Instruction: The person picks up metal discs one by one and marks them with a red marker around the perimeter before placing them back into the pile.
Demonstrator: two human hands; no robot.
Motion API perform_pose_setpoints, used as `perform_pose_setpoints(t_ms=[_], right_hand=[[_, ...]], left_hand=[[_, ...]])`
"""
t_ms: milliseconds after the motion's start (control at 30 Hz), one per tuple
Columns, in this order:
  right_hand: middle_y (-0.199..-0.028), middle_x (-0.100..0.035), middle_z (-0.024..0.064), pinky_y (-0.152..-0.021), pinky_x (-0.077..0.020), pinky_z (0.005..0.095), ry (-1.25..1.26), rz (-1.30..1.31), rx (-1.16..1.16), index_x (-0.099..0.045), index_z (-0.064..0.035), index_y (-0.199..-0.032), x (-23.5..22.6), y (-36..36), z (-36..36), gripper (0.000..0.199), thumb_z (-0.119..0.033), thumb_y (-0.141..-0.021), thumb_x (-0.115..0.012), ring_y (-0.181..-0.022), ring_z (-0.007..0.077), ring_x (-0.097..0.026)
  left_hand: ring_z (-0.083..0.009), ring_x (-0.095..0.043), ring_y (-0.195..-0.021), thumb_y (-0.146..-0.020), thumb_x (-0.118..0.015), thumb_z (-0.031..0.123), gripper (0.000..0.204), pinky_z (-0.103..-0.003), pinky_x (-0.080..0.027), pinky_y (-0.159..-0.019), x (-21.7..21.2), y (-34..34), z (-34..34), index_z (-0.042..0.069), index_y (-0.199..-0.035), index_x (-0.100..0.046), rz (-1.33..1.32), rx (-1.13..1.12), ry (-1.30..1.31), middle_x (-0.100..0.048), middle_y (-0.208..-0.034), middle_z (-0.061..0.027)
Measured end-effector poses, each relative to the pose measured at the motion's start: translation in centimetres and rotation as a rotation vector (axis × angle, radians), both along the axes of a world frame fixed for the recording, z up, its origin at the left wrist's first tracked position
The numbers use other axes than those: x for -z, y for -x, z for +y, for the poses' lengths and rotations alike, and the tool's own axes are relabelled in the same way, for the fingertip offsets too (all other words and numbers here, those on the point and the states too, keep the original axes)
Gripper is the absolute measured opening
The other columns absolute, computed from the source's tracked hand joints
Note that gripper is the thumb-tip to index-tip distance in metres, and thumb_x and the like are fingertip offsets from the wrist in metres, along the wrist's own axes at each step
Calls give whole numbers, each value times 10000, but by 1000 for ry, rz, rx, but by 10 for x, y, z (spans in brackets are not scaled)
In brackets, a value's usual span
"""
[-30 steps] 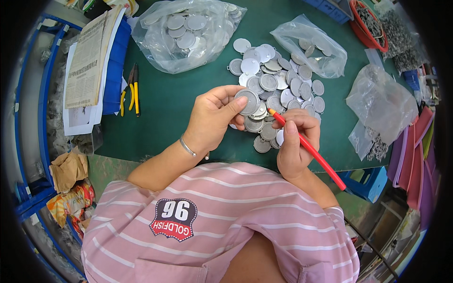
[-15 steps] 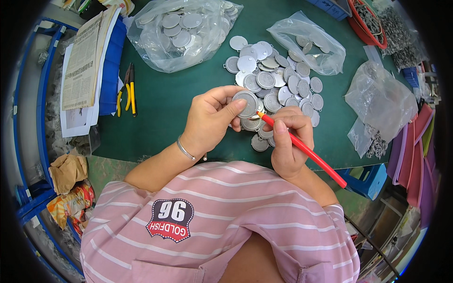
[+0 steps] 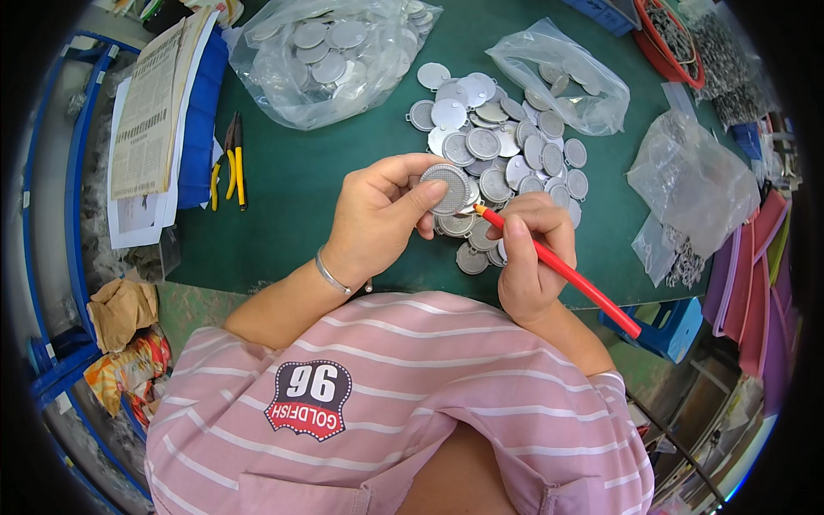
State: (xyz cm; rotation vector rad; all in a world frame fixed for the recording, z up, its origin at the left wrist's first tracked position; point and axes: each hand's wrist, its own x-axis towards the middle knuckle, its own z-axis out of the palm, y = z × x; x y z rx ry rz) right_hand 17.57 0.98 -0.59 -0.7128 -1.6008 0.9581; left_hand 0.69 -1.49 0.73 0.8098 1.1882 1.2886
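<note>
While a round grey metal mesh disc [image 3: 448,188] is pinched in the closed left hand [image 3: 378,215] above the green table [image 3: 292,184], a long red pencil-like tool [image 3: 558,268], gripped by the right hand [image 3: 528,257], is set at its edge; judging by the heap of loose grey discs [image 3: 502,142] beyond and the clear bag of discs [image 3: 330,51], much seems left.

— What do we see around the green table [image 3: 292,197]?

— Toward its far left corner we find a big clear bag of metal discs [image 3: 330,56]. On its left part lie yellow-handled pliers [image 3: 230,163], just beside a blue folder with papers [image 3: 163,112].

— And its right side?

— There we see a crumpled clear bag [image 3: 691,180], and at the far right corner a red basket [image 3: 674,39].
</note>
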Motion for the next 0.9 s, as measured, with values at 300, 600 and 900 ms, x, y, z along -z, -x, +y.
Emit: perform_pose_setpoints(t_ms=[300, 600, 900], right_hand=[[-718, -568, 79, -645, -398, 292, -48, 6, -16, -481, -22, -810, -2, 5, 4, 47, 3, -821, -519, -661, 178, -504], [-731, -565, 86, -612, -402, 271, 173, 8, 41, -496, 6, -835, 2, 0, 3, 28, -11, -835, -519, -666, 162, -504], [-796, -596, 66, -643, -464, 258, 222, -184, -1, -579, -8, -881, -4, 6, 6, 109, 20, -783, -618, -716, 127, -569]], left_hand=[[-70, -533, -578, -830, -582, 42, 221, -196, -466, -524, -2, 1, -3, -39, -1035, -582, 88, 62, -10, -615, -787, -62], [-45, -509, -552, -826, -580, 39, 212, -182, -444, -489, -4, 3, -3, -30, -1025, -596, 34, 28, -20, -606, -750, -39], [-71, -508, -528, -893, -519, 183, 208, -214, -461, -475, -5, 8, 1, -20, -894, -564, -342, 163, 268, -559, -668, -29]])
